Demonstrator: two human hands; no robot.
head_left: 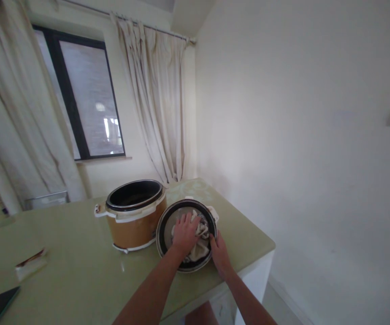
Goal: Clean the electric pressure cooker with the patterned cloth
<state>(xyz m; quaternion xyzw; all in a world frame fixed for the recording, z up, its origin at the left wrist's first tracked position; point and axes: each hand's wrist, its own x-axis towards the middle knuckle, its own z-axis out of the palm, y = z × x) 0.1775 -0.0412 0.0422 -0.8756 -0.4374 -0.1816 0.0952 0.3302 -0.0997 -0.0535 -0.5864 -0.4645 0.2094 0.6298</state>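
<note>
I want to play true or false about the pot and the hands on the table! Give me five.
1. The left hand presses a cloth onto the lid. True.
2. The pot has its lid on. False: the pot is open, and the lid lies beside it on the table.
3. The right hand is at the lid's rim. True.
4. The pot is bright blue. False: it is brown with a white rim.
5. The curtains cover the whole window. False: they hang drawn to the sides, leaving the glass in view.
</note>
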